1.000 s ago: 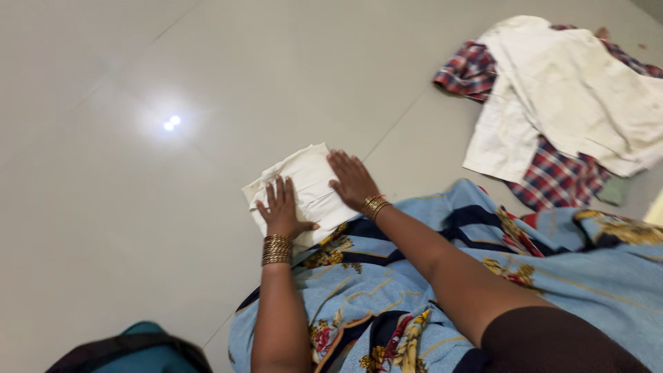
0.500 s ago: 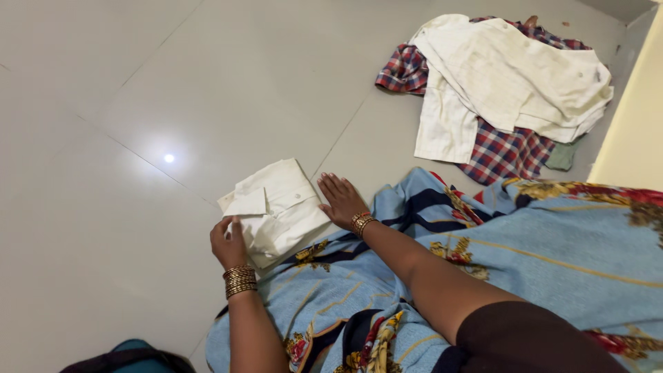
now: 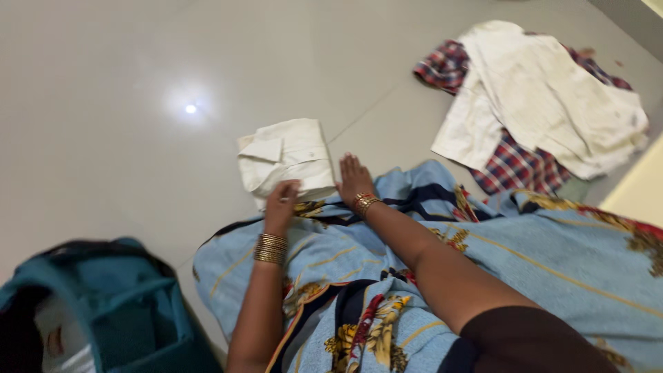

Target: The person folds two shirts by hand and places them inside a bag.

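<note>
Left hand [image 3: 282,201] pinches near edge of folded white shirt [image 3: 286,159]; right hand [image 3: 354,181] flat, fingers spread, beside it. Best to lift bundle level so folds hold.

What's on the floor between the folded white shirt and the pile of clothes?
In the head view, only bare grey floor tile separates the folded white shirt from the pile of clothes.

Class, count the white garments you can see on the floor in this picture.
2: a folded white shirt under the person's hands, and a crumpled white garment on the plaid shirt at upper right. The pile may hide others.
</note>
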